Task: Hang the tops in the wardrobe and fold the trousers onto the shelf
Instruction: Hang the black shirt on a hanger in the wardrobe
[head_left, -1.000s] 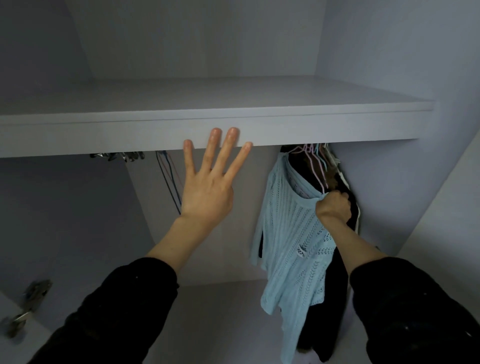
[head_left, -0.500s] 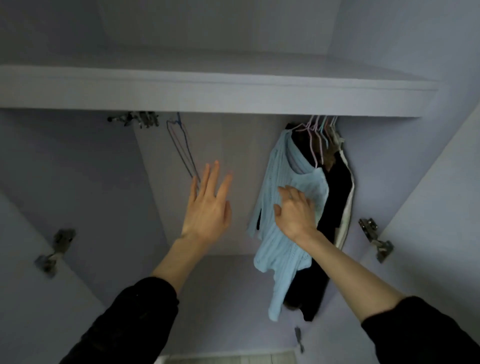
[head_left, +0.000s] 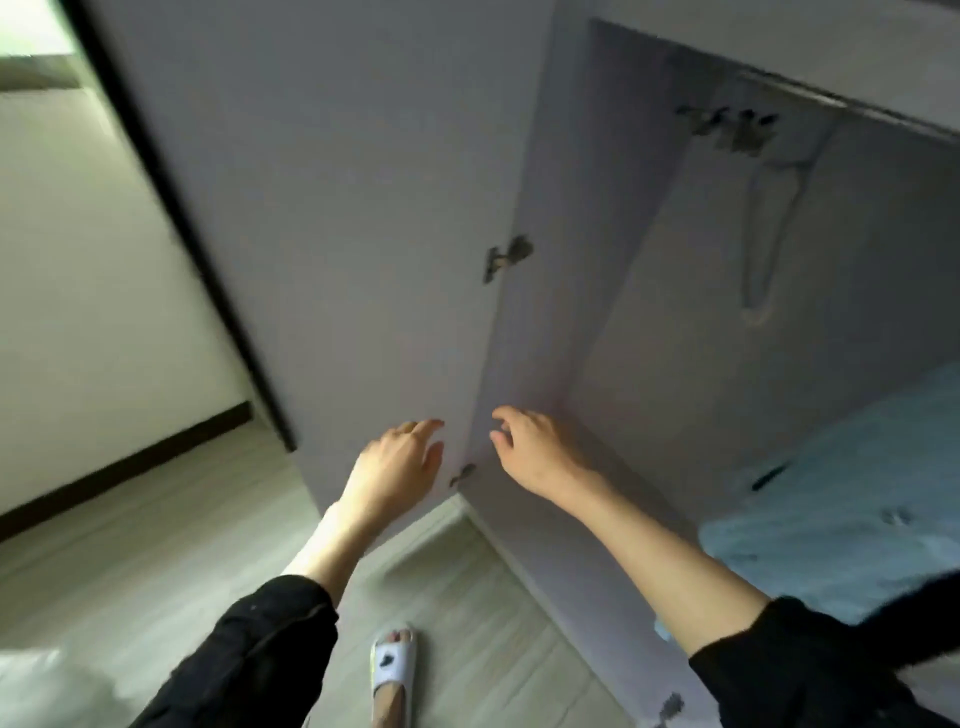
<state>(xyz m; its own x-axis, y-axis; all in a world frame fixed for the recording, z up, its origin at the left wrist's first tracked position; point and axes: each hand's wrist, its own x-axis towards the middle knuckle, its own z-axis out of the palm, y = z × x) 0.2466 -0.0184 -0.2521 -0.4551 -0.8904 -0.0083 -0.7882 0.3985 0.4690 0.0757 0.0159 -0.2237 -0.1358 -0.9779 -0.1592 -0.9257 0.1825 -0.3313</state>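
Observation:
The light blue knitted top (head_left: 852, 499) hangs inside the wardrobe at the right edge of the view, blurred by motion. My left hand (head_left: 397, 467) floats in front of the open wardrobe door (head_left: 337, 208), fingers relaxed, holding nothing. My right hand (head_left: 535, 447) is beside it near the door's hinge edge, fingers loosely curled and empty. Both hands are away from the top. An empty hanger (head_left: 769, 234) hangs from the rail area at the upper right.
The wardrobe's pale inner side wall (head_left: 545, 312) carries hinges (head_left: 506, 257). Wooden floor (head_left: 156, 519) lies to the left, with my slippered foot (head_left: 393, 660) below. A white wall with a dark skirting board is at far left.
My right hand has let go of the blue top and both hands have come down and left. The view has swung left from the hanging rail to the open door and floor.

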